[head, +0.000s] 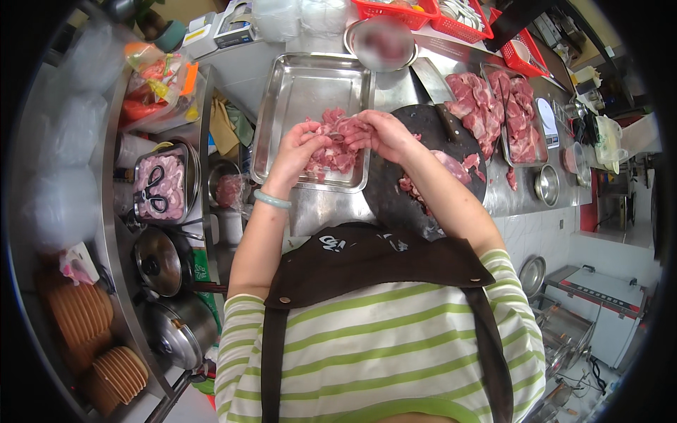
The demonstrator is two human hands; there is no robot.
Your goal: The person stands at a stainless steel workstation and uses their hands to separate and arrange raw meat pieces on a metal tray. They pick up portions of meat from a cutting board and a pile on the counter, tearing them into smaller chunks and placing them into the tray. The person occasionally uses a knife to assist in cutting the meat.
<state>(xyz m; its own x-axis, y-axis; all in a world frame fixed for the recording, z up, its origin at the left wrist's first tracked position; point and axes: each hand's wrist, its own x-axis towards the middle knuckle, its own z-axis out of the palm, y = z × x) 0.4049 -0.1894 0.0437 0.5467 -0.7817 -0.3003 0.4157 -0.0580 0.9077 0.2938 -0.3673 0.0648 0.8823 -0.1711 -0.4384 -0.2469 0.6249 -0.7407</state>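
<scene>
Above the right side of a rectangular stainless steel tray (296, 95), my left hand (297, 150) and my right hand (387, 135) hold a piece of raw meat (353, 130) between them. My left fingertips pinch its near left edge; a small greyish spot there is too small to make out. Cut raw meat pieces (338, 158) lie heaped in the tray below. To the right is a round dark chopping board (389, 174) with a larger meat piece (449, 165) and scraps, partly hidden by my right forearm. A cleaver (431, 79) rests at the board's far edge, handle over the board.
Large raw meat slabs (476, 108) lie right of the board, beside a meat-filled metal tray (521, 150). Beyond are a kitchen scale (548, 119) and a steel bowl (547, 185). A blurred meat bowl (383, 45) stands behind. Left shelves hold scissors (154, 189) on a meat container.
</scene>
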